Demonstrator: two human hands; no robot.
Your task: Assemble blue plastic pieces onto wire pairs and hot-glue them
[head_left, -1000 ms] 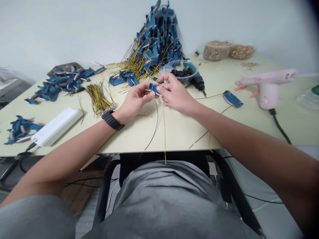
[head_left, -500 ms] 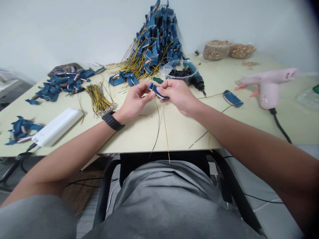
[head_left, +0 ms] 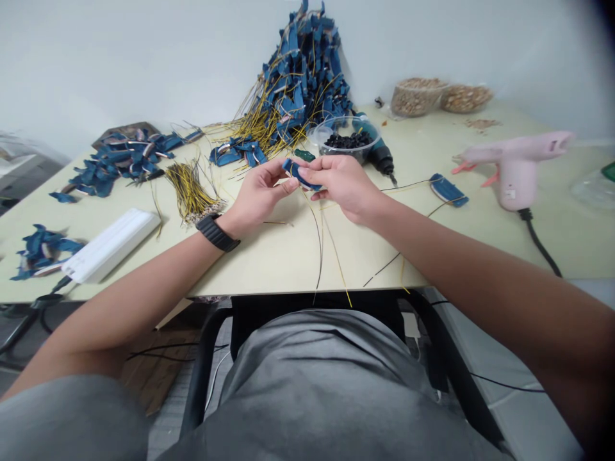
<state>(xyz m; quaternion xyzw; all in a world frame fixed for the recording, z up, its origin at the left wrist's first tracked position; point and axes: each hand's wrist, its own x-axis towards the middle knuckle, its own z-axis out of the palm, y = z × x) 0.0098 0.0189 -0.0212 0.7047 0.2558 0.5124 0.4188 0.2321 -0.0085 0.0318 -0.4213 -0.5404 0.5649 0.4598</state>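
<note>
A small blue piece (head_left: 291,169) is held between my two hands over the middle of the table. My left hand (head_left: 263,192) pinches its left end between thumb and fingers. On its right end the fingers of my right hand (head_left: 342,184) are closed. One black wire and one yellow wire (head_left: 338,256) hang from the piece toward the table's front edge. To the right, another blue piece (head_left: 448,191) with wires lies flat on the table.
Behind my hands are a tall blue heap (head_left: 307,70), a tub of black parts (head_left: 348,141) and a drill (head_left: 382,157). A pink glue gun (head_left: 519,169) stands right. At left lie wire bundles (head_left: 187,192), blue pieces (head_left: 120,160) and a white box (head_left: 113,243).
The hanging wires have swung to the right, and the blue piece has tilted slightly. Both hands keep their hold in nearly the same place.
</note>
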